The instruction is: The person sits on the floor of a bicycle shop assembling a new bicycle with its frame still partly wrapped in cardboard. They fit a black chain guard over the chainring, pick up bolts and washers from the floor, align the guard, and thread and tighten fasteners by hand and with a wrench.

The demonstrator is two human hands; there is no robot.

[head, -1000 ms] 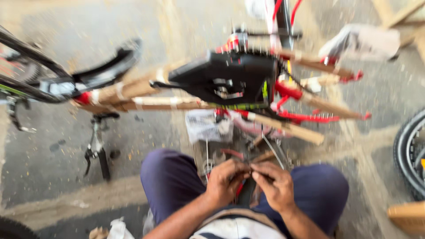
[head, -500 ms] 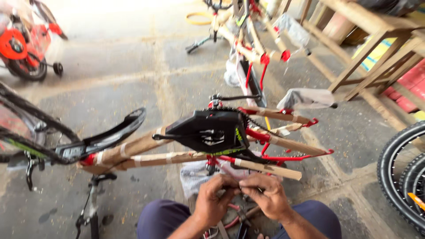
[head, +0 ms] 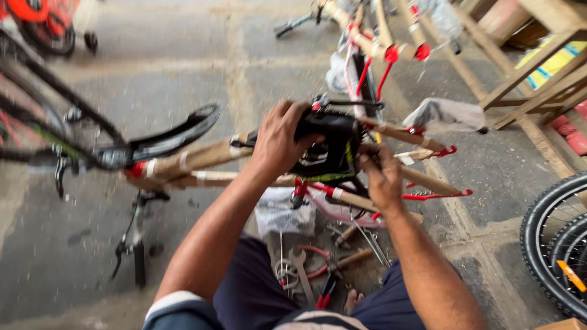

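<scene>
Black saddle (head: 327,146) long axis roughly left-right, left hand (head: 278,140) gripping, right hand (head: 380,177) beneath

Grey concrete floor (head: 183,67) runs across the whole frame, scuffed and stained, with seams cutting it into slabs. At the upper right stands a bare wooden frame (head: 538,67) of slanted legs and rails, something yellow and blue lying behind it. Black tyres (head: 553,244) lean in at the lower right edge. A red toy vehicle (head: 43,18) sits in the upper left corner. Daylight is soft and even.
</scene>
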